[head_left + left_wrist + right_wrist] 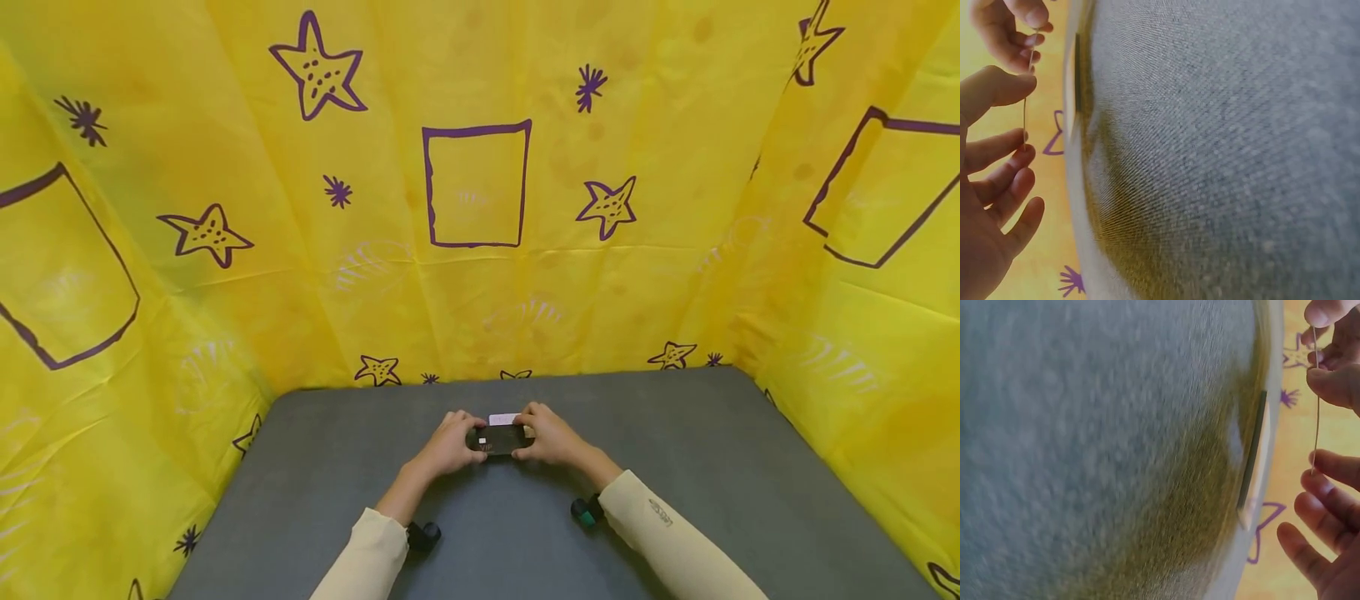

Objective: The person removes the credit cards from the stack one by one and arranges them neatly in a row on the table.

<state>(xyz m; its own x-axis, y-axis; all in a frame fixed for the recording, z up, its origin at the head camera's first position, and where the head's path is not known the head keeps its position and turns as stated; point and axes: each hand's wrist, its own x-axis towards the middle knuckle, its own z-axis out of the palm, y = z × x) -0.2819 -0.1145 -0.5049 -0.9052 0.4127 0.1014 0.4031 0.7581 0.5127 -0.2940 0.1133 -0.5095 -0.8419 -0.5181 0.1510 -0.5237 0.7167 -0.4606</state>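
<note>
Both hands hold a black card (501, 442) marked "VIP", raised above the grey surface. At its left end, my left hand (450, 442) pinches the card between thumb and fingers. The right hand (553, 437) grips the opposite end the same way. Edge-on, the card (1025, 119) looks like a thin line in the left wrist view, and the card (1317, 425) does so in the right wrist view too. Past the card, a white printed piece (504, 419) shows partly, the rest hidden. A flat, dark-edged thing (1252, 450) lies on the surface beyond the hands.
The grey fabric-covered table (360, 500) spreads around the hands. Yellow curtains (480, 317) with purple stars and squares enclose its back and sides. Small black devices sit at the left wrist (424, 537) and right wrist (587, 512).
</note>
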